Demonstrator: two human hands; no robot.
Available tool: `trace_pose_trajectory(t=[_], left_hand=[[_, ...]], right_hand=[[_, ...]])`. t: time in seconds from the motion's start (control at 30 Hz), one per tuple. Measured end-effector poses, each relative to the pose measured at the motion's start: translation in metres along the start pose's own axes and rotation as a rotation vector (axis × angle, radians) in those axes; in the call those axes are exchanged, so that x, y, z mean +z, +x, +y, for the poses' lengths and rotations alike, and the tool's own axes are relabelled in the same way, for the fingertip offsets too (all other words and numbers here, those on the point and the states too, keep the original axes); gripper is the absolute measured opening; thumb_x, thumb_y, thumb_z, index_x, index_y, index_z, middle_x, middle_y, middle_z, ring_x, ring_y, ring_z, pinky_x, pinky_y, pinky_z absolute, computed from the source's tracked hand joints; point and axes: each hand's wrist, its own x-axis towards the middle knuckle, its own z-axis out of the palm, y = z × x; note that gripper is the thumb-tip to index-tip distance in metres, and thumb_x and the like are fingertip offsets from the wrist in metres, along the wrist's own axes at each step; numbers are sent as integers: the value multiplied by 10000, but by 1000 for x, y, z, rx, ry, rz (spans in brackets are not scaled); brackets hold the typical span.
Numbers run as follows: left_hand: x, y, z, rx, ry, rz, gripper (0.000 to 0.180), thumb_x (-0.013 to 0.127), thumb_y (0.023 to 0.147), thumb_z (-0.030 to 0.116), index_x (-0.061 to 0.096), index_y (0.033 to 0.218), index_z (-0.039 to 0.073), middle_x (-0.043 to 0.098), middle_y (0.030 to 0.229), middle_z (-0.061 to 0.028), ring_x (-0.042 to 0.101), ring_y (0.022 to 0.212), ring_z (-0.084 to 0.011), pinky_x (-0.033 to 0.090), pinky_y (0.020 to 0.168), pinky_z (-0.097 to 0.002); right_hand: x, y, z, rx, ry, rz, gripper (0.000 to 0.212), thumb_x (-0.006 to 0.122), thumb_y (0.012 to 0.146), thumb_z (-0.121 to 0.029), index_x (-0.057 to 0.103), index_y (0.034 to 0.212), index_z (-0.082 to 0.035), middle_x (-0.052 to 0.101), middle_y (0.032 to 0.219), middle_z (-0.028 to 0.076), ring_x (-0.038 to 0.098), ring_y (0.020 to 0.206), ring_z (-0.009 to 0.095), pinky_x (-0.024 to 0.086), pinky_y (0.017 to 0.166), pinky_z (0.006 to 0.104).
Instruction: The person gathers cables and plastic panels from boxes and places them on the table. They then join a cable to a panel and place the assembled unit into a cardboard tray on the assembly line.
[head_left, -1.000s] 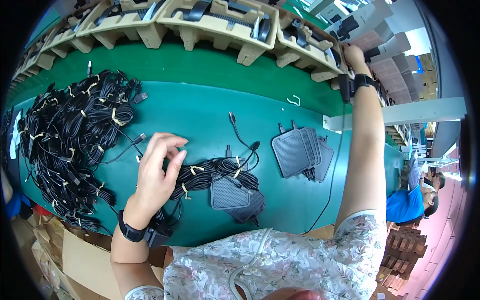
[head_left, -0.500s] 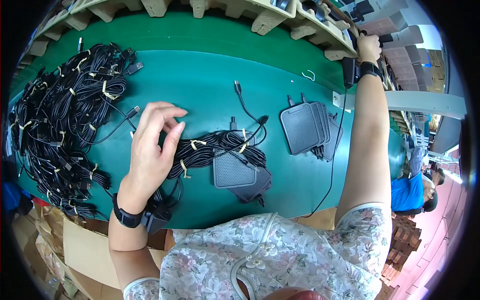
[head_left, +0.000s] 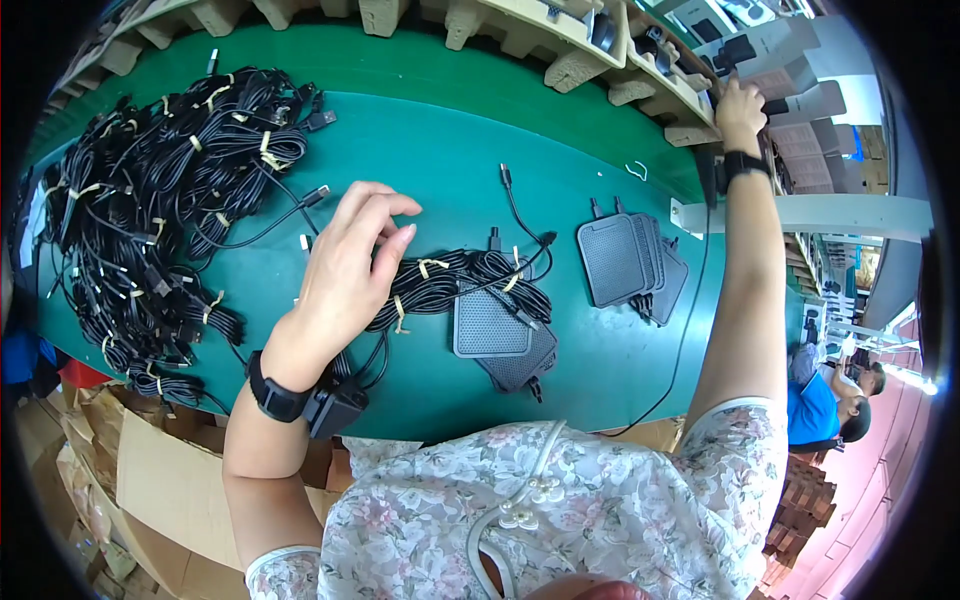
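Green desk (head_left: 440, 150): bare strip along far edge. Your left hand (head_left: 350, 265) hovers, fingers loosely apart, over bundled cables (head_left: 450, 280); right hand (head_left: 740, 105) reaches the far-right corner, grip unclear.

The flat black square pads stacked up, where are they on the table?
In the head view, the stacked pads lie on the green table toward the right, just left of the person's outstretched right arm and right of the tied cable bundles.

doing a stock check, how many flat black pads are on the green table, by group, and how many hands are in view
pads in the front group by the left hand: 2
pads in the fanned stack, overlapping so approximate: 3
hands, counting the right hand up at the shelf: 2
total: 5 pads, 2 hands
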Motion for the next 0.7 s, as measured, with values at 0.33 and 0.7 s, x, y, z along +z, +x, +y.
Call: trace_pose_trajectory(t=[0.33, 0.7], left_hand=[[0, -4, -3, 64, 15, 0, 137, 576, 824, 23, 551, 959, 32, 525, 924, -88, 572, 675, -196, 471, 600, -304], [2, -1, -6, 54, -3, 29, 128, 580, 821, 33, 555, 946, 26, 528, 903, -89, 567, 672, -200, 466, 606, -316]], right_hand=[[-197, -205, -5, -1299, 347, 13, 533, 555, 695, 8, 485, 1193, -168, 435, 1309, 61, 467, 1143, 232, 437, 855, 355], [-156, -188, -21, -1340, 80, -315, 401, 651, 688, -115, 476, 1049, -107, 481, 1135, 46, 494, 982, 236, 439, 758, 340]])
